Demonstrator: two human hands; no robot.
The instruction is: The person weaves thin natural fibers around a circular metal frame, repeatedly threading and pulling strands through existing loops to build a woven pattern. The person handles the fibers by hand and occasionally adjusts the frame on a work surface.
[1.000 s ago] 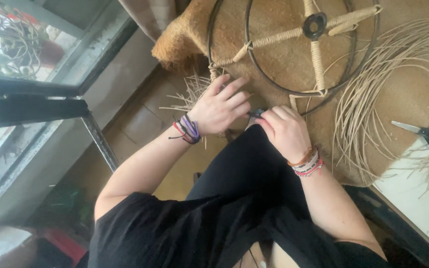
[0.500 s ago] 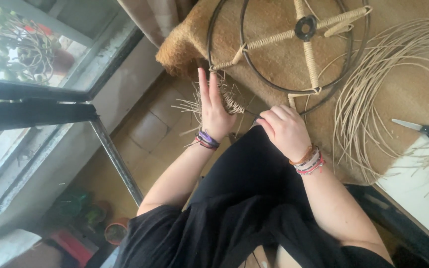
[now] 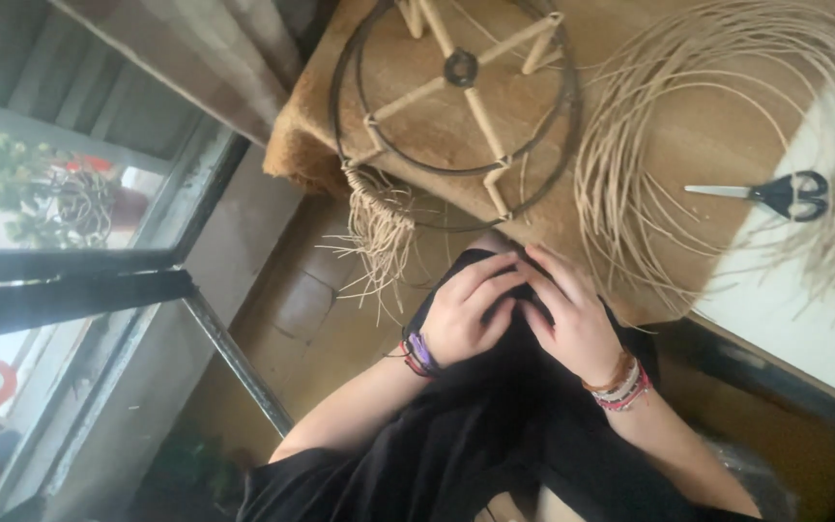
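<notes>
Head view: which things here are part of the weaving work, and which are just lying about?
In the work:
round metal frame with wrapped spokes
fringe of loose strands tied to its rim
coil of rattan strands
left hand and right hand, together on black cloth

Lying about:
scissors
potted plants outside the window

No packages, labels, signs or screens anywhere in view.

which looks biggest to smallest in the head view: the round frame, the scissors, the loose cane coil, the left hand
1. loose cane coil, about level with
2. round frame; too close to rank firmly
3. left hand, nearer the camera, so it looks enlarged
4. scissors
</notes>
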